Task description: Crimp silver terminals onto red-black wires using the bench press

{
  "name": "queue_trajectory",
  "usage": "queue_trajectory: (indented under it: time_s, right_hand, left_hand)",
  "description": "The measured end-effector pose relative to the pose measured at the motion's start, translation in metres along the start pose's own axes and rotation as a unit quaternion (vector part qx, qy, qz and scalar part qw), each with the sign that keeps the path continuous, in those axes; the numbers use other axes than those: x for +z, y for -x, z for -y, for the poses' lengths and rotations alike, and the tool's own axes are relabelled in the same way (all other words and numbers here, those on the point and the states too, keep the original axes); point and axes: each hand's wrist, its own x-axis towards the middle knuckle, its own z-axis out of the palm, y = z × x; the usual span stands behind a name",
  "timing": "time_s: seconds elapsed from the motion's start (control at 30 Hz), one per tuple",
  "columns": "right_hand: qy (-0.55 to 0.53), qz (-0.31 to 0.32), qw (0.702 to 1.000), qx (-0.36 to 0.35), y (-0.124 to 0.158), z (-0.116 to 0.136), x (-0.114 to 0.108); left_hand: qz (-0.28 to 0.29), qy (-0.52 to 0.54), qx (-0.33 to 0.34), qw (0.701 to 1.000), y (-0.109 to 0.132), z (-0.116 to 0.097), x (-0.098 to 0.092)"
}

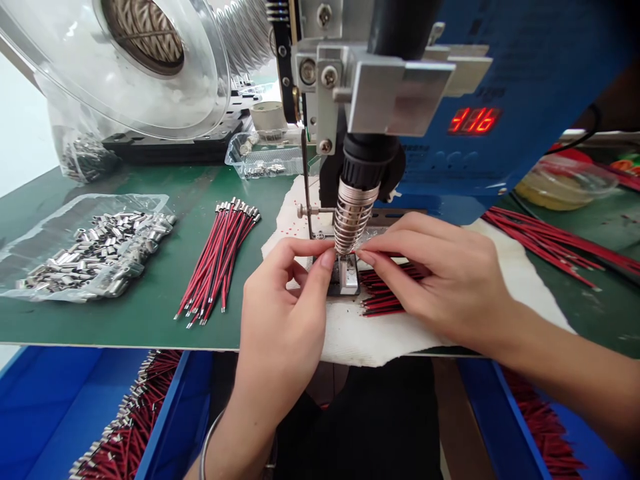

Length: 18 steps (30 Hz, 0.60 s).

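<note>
My left hand (290,313) is closed in a pinch, thumb and index fingertip meeting just left of the spring-wrapped tip (354,217) of a blue machine. From the other side my right hand (440,273) pinches close to the same tip. What either hand holds is too small and hidden to make out. Beneath the tip stands a small metal fixture block (349,275). Under my right hand lie several red and black wires (383,297) on a white cloth (360,337).
On the green table (145,323) lie a bundle of red-black wires with metal ends (220,257) and a plastic tray of small metal cylinders (100,250). The blue machine body (460,167) has a red display. Blue bins (173,420) with wired pieces sit below the edge. More wires (545,243) lie right.
</note>
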Motion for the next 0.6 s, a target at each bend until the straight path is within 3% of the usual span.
queue_trajectory:
  time_s: [0.6]
  right_hand:
    - [0.0,-0.01,1.0,-0.013,-0.0016,0.0001,0.0006]
  left_hand:
    - [0.003,-0.005,0.007,1.0,-0.0004,-0.0007,0.0004]
